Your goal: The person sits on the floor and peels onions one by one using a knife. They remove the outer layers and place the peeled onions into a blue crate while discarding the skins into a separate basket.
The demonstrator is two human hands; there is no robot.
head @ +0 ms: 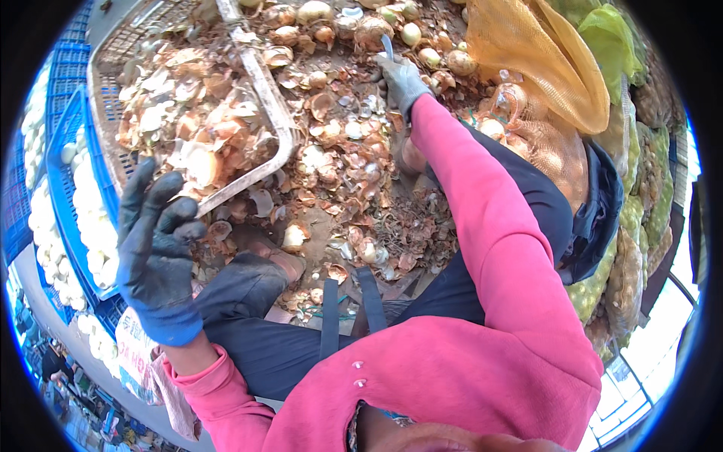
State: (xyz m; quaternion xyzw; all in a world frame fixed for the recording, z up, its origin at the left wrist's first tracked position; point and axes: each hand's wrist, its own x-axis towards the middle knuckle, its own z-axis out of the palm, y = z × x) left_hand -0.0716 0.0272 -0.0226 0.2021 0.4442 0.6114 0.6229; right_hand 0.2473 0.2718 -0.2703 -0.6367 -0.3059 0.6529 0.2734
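Observation:
My left hand (161,248), in a dark coated glove with a blue cuff, is raised at the left with its fingers apart and nothing in them. It is beside the near corner of a dirty plastic crate (271,152) heaped with onion skins (197,130). My right hand (400,79), in a grey glove, reaches forward and grips a knife (387,46), whose blade shows beyond the fingers. The blade's tip is at a brown onion (373,33); whether it touches cannot be told. Other onions, such as a pale one (410,34), lie around it on the ground.
Blue crates (73,186) of peeled white onions (93,226) stand at the left. An orange mesh sack (536,68) with onions lies by my right leg. Filled mesh sacks (627,265) are stacked at the right. Loose skins (361,164) cover the ground between my feet.

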